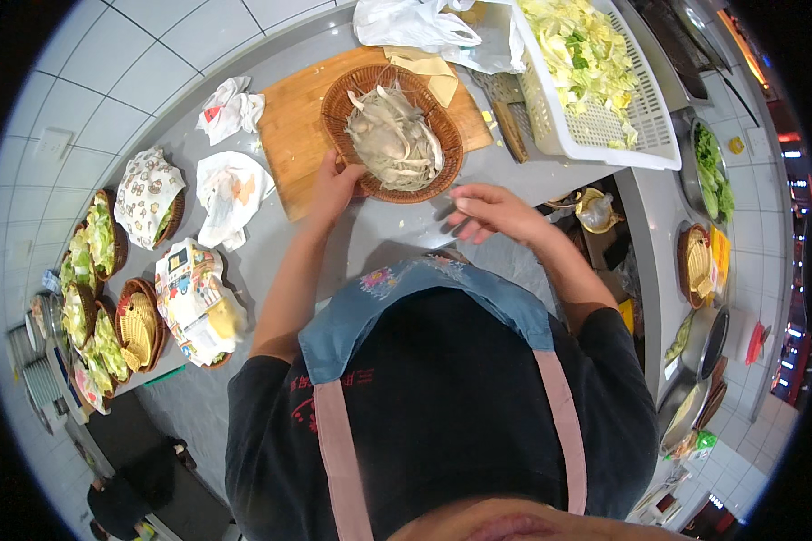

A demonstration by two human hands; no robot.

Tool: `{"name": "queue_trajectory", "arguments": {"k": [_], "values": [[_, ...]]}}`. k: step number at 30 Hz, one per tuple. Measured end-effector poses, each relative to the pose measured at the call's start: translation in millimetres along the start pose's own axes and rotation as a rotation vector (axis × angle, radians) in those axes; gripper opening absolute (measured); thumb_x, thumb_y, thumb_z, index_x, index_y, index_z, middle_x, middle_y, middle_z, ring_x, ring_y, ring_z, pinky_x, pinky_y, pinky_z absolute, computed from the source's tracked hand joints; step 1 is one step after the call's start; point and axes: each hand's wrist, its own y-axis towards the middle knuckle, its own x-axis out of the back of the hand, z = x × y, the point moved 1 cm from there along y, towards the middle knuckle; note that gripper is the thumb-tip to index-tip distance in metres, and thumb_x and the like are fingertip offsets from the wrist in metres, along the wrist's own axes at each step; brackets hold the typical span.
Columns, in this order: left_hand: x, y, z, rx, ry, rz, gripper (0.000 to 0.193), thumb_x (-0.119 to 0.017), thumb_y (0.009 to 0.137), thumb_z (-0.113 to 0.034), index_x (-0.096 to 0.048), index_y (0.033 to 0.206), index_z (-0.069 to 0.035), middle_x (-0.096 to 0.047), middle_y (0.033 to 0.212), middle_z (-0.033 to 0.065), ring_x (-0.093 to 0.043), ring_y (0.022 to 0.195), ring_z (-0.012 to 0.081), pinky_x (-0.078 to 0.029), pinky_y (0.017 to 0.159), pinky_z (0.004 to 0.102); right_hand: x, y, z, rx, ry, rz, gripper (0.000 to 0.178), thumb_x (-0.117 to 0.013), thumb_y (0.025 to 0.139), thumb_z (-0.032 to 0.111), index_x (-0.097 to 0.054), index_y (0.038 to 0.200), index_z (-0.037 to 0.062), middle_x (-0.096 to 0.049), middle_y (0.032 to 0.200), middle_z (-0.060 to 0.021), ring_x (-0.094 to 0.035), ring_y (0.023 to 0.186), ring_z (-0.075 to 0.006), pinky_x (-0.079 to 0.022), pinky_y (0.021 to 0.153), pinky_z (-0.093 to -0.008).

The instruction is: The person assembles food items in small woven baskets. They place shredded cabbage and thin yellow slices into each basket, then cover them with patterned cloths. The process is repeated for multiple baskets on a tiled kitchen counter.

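Head view, L to R: far L, we've got wicker baskets w/ leaf lettuce (102, 236), then one covered w/ an animal-print cloth (147, 194) & another under a car-print cloth (188, 288). Next, a crumpled white cloth (230, 194) on the grey counter (550, 176), just L of the wooden cutting board (289, 135).

L hand (336, 187) is at the near-L rim of the oval brown wicker basket (336, 113), thumb & fingers apparently pinching it. Basket's over the board, near side jutting past the board's near edge; we can't tell if it's fully resting. It holds a heap of pale shredded strips, prob. oyster mushroom (392, 144).

R hand (498, 213) is just beside the basket's near-R side, apart from it, fingers loosely spread & a bit curled, nothing visible in it.

Further R: cleaver (512, 133), wooden handle toward us, next to the white plastic crate (654, 144) of chopped cabbage/lettuce (582, 59); far R, metal bowl w/ green lettuce (711, 171).

Risks, we'd say: one-sided hold + overhang could tip the basket & spill strips; a fast swing R could knock the cleaver or catch fingers on its blade.
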Motion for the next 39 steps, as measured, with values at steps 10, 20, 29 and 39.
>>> {"name": "queue_trajectory", "arguments": {"k": [10, 20, 29, 39], "values": [[-1, 8, -22, 0.026, 0.165, -0.052, 0.047, -0.049, 0.087, -0.009, -0.043, 0.133, -0.004, -0.058, 0.113, 0.0071, -0.058, 0.098, 0.0152, -0.048, 0.083, 0.0286, 209, -59, 107, 0.381, -0.348, -0.513, 0.045, -0.053, 0.095, 0.031, -0.047, 0.133, 0.0076, -0.062, 0.114, -0.0092, -0.061, 0.095, -0.0147, -0.05, 0.08, -0.0276], [9, 13, 11, -0.141, 0.227, -0.104, 0.042, -0.043, 0.093, -0.011, -0.04, 0.134, -0.003, -0.051, 0.124, 0.0064, -0.05, 0.11, 0.0159, -0.04, 0.094, 0.0298, 436, 10, 60, 0.06, -0.13, -0.909, 0.051, -0.063, 0.086, 0.029, -0.048, 0.132, 0.0138, -0.057, 0.102, -0.0012, -0.055, 0.09, -0.0126, -0.045, 0.078, -0.027], [12, 11, 15, -0.092, 0.126, -0.128, 0.044, -0.041, 0.093, -0.007, -0.038, 0.136, 0.0, -0.05, 0.126, 0.0085, -0.048, 0.112, 0.0174, -0.037, 0.098, 0.0296, 304, 27, 90, -0.015, -1.042, -0.584, 0.062, -0.067, 0.076, 0.032, -0.046, 0.133, 0.0214, -0.042, 0.132, -0.0189, -0.053, 0.109, -0.0301, -0.048, 0.085, -0.0411], [9, 10, 13, -0.076, 0.124, -0.141, 0.044, -0.042, 0.094, -0.008, -0.038, 0.136, 0.001, -0.05, 0.126, 0.0082, -0.049, 0.111, 0.0179, -0.038, 0.096, 0.0297, 295, 47, 108, 0.014, -0.949, -0.584, 0.116, -0.067, 0.069, 0.067, -0.007, 0.149, 0.0076, -0.005, 0.152, -0.0241, -0.004, 0.142, -0.0374, -0.011, 0.114, -0.0513]]}}
